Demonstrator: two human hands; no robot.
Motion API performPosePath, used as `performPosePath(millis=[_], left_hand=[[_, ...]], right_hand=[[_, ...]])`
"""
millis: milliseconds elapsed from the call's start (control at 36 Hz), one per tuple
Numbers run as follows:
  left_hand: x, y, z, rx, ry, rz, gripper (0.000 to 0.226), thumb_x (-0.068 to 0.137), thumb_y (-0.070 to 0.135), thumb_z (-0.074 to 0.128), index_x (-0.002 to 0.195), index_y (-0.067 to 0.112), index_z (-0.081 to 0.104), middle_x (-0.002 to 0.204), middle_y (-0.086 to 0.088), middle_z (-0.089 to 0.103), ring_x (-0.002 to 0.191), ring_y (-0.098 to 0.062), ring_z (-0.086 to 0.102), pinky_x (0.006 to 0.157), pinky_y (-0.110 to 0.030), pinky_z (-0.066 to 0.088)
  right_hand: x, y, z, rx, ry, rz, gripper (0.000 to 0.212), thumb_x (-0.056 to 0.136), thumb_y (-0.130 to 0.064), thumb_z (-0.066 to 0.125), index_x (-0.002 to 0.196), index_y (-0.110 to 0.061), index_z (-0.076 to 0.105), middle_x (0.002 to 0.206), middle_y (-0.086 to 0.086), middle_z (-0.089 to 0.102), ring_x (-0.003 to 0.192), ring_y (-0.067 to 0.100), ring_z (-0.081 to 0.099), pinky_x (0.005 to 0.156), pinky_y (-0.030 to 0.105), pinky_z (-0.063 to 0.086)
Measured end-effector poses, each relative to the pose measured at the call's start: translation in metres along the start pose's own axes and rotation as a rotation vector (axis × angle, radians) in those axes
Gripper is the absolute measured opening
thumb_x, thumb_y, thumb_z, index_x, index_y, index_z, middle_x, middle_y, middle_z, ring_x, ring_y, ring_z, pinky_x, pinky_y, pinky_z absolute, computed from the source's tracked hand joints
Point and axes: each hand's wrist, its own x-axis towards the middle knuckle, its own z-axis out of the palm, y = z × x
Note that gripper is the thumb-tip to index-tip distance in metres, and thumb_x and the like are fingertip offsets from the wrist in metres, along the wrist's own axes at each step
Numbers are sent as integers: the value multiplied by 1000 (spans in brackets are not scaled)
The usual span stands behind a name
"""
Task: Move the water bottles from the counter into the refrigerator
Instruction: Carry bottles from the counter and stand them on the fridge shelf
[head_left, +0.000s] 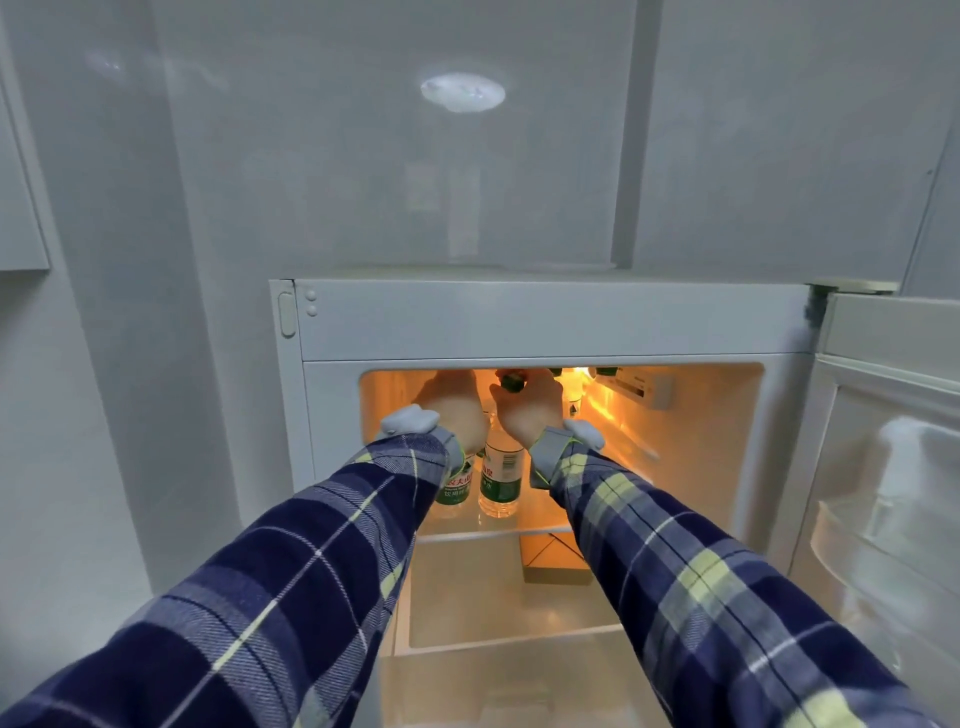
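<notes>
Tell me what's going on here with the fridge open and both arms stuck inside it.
A person in plaid sleeves is loading water bottles into the open refrigerator. Both hands are on the lit top shelf: the left hand grips one green-labelled bottle, and the right hand holds the top of another bottle beside it. Both bottles stand upright near the shelf's front edge. More green caps show further back. A cardboard box sits on the shelf below.
</notes>
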Motion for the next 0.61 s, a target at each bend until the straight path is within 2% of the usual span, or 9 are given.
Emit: performPosePath(millis=[28, 56, 83, 139, 222, 306, 389, 472, 611], left_hand=[[24, -8, 19, -51, -63, -22, 43, 105, 42, 46, 91, 6, 63, 82, 2, 47, 73, -14, 54, 62, -25, 29], [45, -15, 33, 0, -7, 14, 43, 102, 49, 46, 94, 9, 62, 87, 4, 50, 79, -12, 58, 62, -23, 31], [37, -13, 30, 37, 30, -41, 43, 98, 52, 48, 111, 14, 64, 97, 5, 55, 91, -13, 62, 65, -21, 37], [-13, 8, -2, 55, 150, 22, 49, 98, 38, 50, 142, 18, 47, 127, 1, 51, 115, -23, 58, 84, -29, 50], [-42, 28, -8, 90, 351, 77, 62, 96, 26, 43, 155, 20, 24, 152, -11, 36, 129, -33, 45, 99, -40, 45], [-36, 23, 7, 121, 317, 53, 67, 105, 25, 35, 163, 19, 2, 165, -10, 16, 144, -34, 34, 112, -40, 35], [-16, 4, 22, 31, 229, 28, 75, 103, 31, 47, 163, 23, 2, 152, 4, 29, 129, -21, 50, 91, -25, 40], [15, -20, 40, -47, 85, -14, 67, 105, 27, 44, 163, 19, 11, 144, -3, 45, 106, -13, 58, 68, -10, 34], [-23, 11, 8, -162, 229, -57, 74, 99, 10, 50, 161, 24, 12, 140, -17, 46, 104, -33, 65, 77, -36, 48]], right_hand=[[3, -1, 2, -25, -2, 10, 14, 89, -13, 71, 103, -9, 69, 105, 7, 74, 99, 25, 68, 79, 24, 40], [6, 0, 3, -41, -2, 24, 16, 91, -16, 70, 105, -9, 68, 107, 8, 73, 100, 26, 68, 78, 26, 39], [9, 1, 5, -64, -8, 52, 19, 92, -19, 70, 108, -9, 67, 109, 9, 72, 102, 28, 67, 79, 28, 41], [15, 6, 11, -118, -17, 110, 29, 93, -33, 69, 112, -12, 64, 115, 10, 71, 107, 31, 67, 91, 36, 49], [26, 17, 18, -205, -43, 114, 31, 94, -49, 63, 100, -20, 54, 115, 10, 69, 109, 33, 67, 98, 49, 50], [30, 18, 19, -288, -121, 80, 26, 99, -39, 57, 98, -14, 54, 118, 17, 66, 112, 35, 64, 89, 40, 48], [30, 21, 27, -321, -173, 74, 51, 102, -38, 55, 140, -4, 48, 147, 16, 49, 136, 31, 48, 110, 39, 40], [22, 23, 29, -261, -82, 8, 50, 97, -29, 67, 140, -8, 52, 144, 10, 54, 133, 27, 51, 110, 33, 38], [-3, 43, 21, -102, -18, -145, 66, 87, -18, 76, 147, -15, 48, 146, 7, 53, 131, 25, 52, 102, 26, 35]])
